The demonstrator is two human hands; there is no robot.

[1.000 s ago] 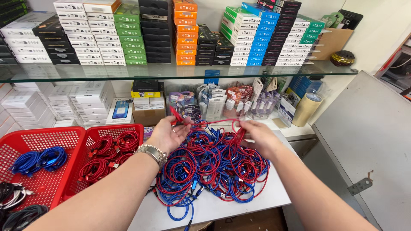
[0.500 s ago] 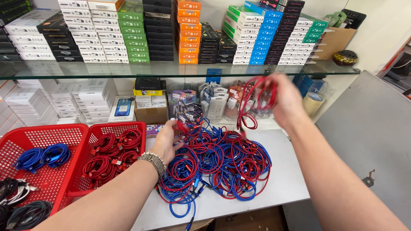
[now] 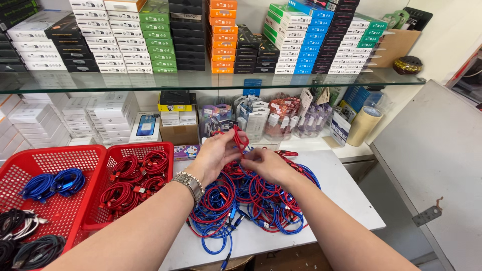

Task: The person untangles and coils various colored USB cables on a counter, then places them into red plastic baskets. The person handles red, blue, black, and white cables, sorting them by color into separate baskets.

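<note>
A tangled pile of red and blue cables [image 3: 251, 200] lies on the white table [image 3: 346, 195]. Above its far side, my left hand [image 3: 217, 153], with a metal watch on the wrist, pinches a red cable [image 3: 238, 138] that loops up between both hands. My right hand [image 3: 266, 163] grips the lower part of the same red cable, just over the pile. The two hands nearly touch.
Left of the pile stands a red basket [image 3: 134, 150] with coiled red cables. A larger red basket [image 3: 55, 160] holds blue, white and black cables. Packaged goods line the back; stacked boxes fill the glass shelf [image 3: 201, 80]. A tape roll [image 3: 364, 125] stands at right.
My right hand, raised high with a red cable, has come down to meet my left hand. My left hand lifted off the pile and took hold of the same cable.
</note>
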